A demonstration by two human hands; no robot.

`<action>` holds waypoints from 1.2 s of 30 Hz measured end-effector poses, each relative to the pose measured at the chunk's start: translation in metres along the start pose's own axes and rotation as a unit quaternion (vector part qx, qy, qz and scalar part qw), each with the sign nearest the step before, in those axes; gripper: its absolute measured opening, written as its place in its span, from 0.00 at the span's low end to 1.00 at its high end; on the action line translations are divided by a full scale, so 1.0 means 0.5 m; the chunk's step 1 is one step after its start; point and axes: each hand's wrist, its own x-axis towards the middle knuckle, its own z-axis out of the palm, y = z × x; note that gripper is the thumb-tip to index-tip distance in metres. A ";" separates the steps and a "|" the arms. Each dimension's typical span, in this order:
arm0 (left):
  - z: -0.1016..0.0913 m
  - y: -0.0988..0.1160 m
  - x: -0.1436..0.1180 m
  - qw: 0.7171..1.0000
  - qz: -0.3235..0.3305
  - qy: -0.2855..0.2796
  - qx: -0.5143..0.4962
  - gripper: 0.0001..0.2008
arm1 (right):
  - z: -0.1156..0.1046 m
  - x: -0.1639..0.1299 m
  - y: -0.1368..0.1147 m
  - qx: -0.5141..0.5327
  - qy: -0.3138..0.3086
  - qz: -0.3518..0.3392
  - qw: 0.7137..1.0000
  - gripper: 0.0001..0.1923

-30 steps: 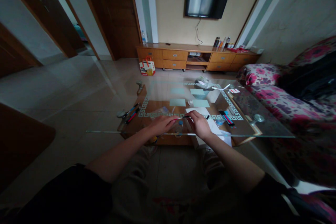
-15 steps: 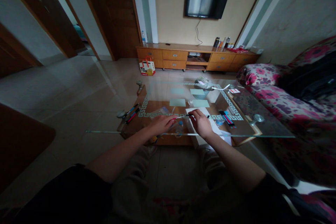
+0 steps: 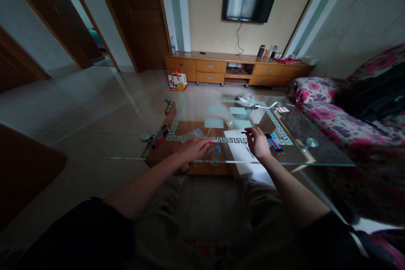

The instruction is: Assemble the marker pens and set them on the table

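At the centre of the frame, the left hand [image 3: 194,148] is pinching a thin pen part [image 3: 212,141] low over the glass table [image 3: 190,112], keeping it steady. The right hand [image 3: 258,142], right of centre, is gripping a dark, slim pen cap [image 3: 245,132] above the white paper [image 3: 240,147].

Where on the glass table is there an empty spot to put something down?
The far left of the glass table, beyond the pale cards, looks bare. So does the right end near the sofa, past the pens. The near middle is crowded: left hand, right hand, white paper.
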 end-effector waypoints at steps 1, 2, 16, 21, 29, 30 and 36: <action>0.000 0.001 0.000 1.000 -0.001 -0.002 0.002 0.21 | -0.002 0.000 0.008 0.002 0.001 0.008 1.000 0.12; 0.000 0.002 0.000 1.000 -0.002 -0.005 0.003 0.21 | -0.004 0.000 0.014 0.001 -0.002 0.013 1.000 0.12; 0.004 0.000 0.000 1.000 -0.005 -0.012 -0.007 0.20 | -0.009 0.000 0.034 -0.150 -0.123 -0.033 0.980 0.18; 0.002 0.003 -0.001 1.000 -0.008 -0.009 -0.003 0.21 | -0.015 0.000 0.018 -0.205 -0.176 -0.070 0.960 0.21; -0.004 0.003 -0.002 1.000 -0.006 -0.012 -0.009 0.21 | -0.017 0.000 0.007 -0.222 -0.209 -0.073 0.950 0.24; -0.005 0.004 -0.002 1.000 -0.008 -0.012 -0.010 0.21 | -0.017 0.000 0.007 -0.222 -0.209 -0.072 0.950 0.24; -0.009 0.007 -0.002 1.000 -0.006 -0.012 -0.006 0.21 | -0.016 -0.001 0.006 -0.214 -0.211 -0.062 0.952 0.24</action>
